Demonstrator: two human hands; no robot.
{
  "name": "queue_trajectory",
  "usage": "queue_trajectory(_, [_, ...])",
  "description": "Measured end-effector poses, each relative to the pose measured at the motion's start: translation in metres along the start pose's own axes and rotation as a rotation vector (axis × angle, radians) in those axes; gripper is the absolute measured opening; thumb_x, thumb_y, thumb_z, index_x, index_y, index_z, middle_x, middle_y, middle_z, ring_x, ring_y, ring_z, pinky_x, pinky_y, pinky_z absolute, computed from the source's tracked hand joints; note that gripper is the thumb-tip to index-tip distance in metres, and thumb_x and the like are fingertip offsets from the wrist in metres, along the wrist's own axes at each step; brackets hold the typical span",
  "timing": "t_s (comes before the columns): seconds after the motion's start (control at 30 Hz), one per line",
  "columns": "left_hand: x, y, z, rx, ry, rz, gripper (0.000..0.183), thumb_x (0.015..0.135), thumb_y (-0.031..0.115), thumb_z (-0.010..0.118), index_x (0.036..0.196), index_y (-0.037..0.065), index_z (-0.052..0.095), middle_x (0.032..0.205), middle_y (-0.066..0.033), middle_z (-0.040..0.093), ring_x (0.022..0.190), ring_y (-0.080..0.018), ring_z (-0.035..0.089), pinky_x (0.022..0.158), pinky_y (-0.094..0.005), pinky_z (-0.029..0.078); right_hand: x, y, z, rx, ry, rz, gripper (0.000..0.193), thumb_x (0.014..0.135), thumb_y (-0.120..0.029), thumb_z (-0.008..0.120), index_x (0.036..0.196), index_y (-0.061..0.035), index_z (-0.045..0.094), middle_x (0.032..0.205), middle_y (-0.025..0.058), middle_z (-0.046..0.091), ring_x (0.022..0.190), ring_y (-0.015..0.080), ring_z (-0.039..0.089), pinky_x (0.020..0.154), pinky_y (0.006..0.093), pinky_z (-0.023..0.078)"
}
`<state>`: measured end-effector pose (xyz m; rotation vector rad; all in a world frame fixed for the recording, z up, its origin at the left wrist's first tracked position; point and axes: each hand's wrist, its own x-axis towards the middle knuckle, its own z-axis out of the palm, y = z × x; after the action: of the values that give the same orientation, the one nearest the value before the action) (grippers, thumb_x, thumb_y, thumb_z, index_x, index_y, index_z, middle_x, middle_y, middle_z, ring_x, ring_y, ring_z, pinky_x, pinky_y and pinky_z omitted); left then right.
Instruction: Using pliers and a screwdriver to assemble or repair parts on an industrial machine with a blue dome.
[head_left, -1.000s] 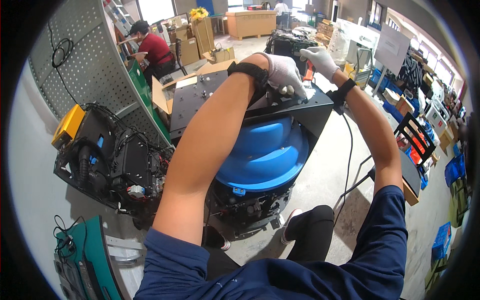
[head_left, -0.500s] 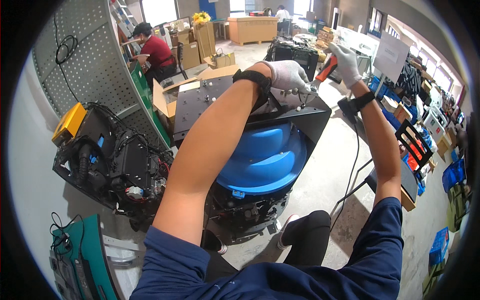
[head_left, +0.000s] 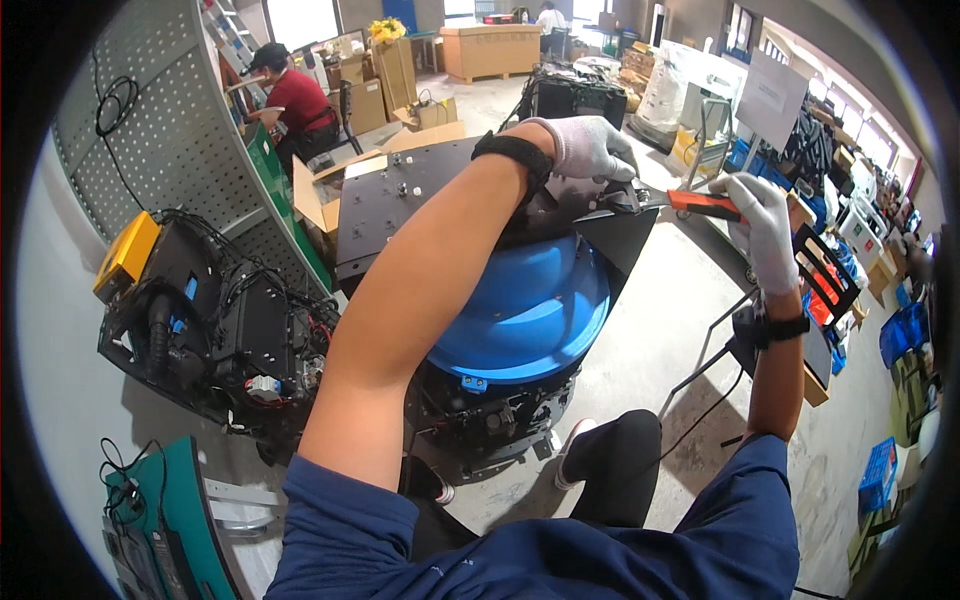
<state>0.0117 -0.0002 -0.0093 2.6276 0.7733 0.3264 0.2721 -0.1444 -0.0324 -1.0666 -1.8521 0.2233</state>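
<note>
Looking down from the head camera, I have the wrench (head_left: 705,205) in the gloved right hand (head_left: 760,230), whose fingers are wrapped round the outer end of its orange-and-black handle. The wrench lies roughly level at the right corner of the black panel (head_left: 440,190), just beyond the blue domed housing (head_left: 520,310). Its silver head reaches a small metal fitting (head_left: 625,197) there; I can't tell whether it has a bite. The gloved left hand (head_left: 590,148) bends over that corner, fingers curled close to the fitting, but I can't make out whether they are clamped on anything.

I judge the wrench stiff and fairly heavy for its length, with its weight toward the steel head, so a loose hold would probably let the head dip. The coated handle should slip less than bare metal, though gloves may slide a little. I'd take hold well back, where the right hand has it, for leverage. It is hardly fragile; the panel's finish might scratch.
</note>
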Motion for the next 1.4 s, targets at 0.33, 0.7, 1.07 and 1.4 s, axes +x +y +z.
queue_trajectory(0.33, [-0.013,0.01,-0.003,-0.087,-0.056,-0.086,0.028,0.086,0.023,0.07,0.111,0.013,0.072,0.093,-0.0057,0.073,0.075,-0.0125,0.066,0.07,-0.0277,0.056,-0.016,0.008,0.01,0.46,0.051,0.442,0.032,0.101,-0.028,0.048,0.098,-0.0001,0.063,0.056,-0.0077,0.042,0.039,-0.0006,0.03,0.036,0.0188,0.019])
queue_trajectory(0.7, [-0.009,0.003,0.0,0.016,-0.017,0.029,0.029,0.087,0.03,0.07,0.113,0.017,0.073,0.095,-0.0031,0.072,0.079,-0.0102,0.063,0.072,-0.0261,0.053,-0.022,0.015,0.013,-0.074,0.171,-0.004,0.034,0.101,-0.024,0.047,0.096,0.0019,0.068,0.069,-0.0032,0.051,0.052,0.0017,0.038,0.046,0.02,0.027])
queue_trajectory(1.07, [-0.009,0.004,-0.001,-0.021,-0.05,0.036,0.032,0.086,0.031,0.072,0.114,0.016,0.072,0.097,-0.0027,0.072,0.083,-0.0108,0.062,0.074,-0.0263,0.052,-0.013,0.03,0.009,-0.031,0.265,0.072,0.029,0.101,-0.019,0.048,0.099,0.0028,0.068,0.077,-0.001,0.057,0.063,0.0023,0.044,0.053,0.0182,0.032])
queue_trajectory(1.4, [-0.012,0.002,-0.003,0.069,-0.034,-0.02,0.034,0.088,0.036,0.067,0.108,0.01,0.073,0.094,-0.0053,0.071,0.081,-0.0126,0.064,0.074,-0.0277,0.053,-0.007,0.032,0.003,-0.476,0.011,-0.142,0.045,0.071,0.009,0.07,0.115,0.0069,0.061,0.103,0.0168,0.067,0.087,0.0249,0.068,0.077,0.027,0.057])
